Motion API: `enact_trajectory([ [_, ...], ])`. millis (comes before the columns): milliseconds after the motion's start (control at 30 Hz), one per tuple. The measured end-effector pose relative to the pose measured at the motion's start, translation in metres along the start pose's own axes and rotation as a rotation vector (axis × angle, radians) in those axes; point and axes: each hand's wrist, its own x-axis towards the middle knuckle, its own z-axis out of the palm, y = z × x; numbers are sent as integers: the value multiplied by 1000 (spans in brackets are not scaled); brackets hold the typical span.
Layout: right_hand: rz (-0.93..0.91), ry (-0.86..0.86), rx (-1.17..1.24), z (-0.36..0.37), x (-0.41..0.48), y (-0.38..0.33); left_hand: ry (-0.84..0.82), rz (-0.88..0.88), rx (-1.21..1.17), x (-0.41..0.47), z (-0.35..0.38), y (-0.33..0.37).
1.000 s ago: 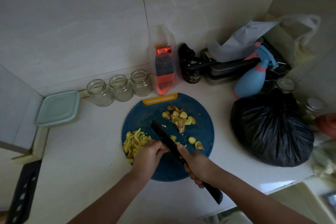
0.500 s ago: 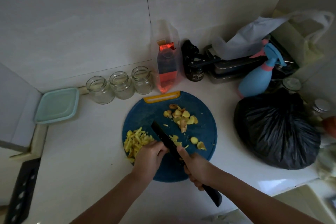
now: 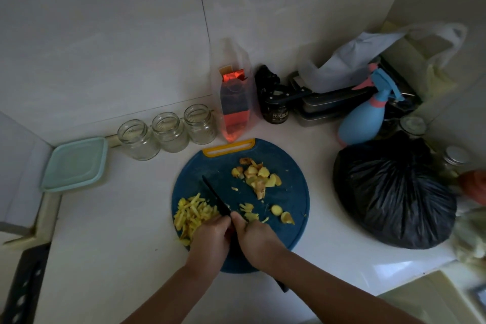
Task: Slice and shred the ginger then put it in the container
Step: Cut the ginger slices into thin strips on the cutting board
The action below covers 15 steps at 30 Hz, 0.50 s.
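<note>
Right hand (image 3: 259, 239) was gripping the knife (image 3: 215, 197) on the board (image 3: 292, 192). Left hand (image 3: 210, 238) sat curled beside the blade, couldn't tell if it held anything. Ginger shreds (image 3: 193, 212) were piled on the board's left, container (image 3: 75, 163) well apart.

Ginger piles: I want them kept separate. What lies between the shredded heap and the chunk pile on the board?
In the head view, the knife lies between the shredded heap and the chunk pile; otherwise bare blue board.

On the cutting board (image 3: 289, 192), shredded ginger (image 3: 193, 214) left of the knife (image 3: 215, 198); jars (image 3: 170, 132) behind, bag (image 3: 394, 192) right
</note>
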Motion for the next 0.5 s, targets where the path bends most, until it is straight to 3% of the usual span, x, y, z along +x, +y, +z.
enact_trajectory([
  [233,176,-40,97,-13,-26,28,-31,-42,-4,3,-3,7],
  [367,310,-150,337,-29,-38,37,-77,-26,-27,11,-13,6],
  [500,195,-44,399,-48,-43,33,-41,-11,-45,12,-28,7],
])
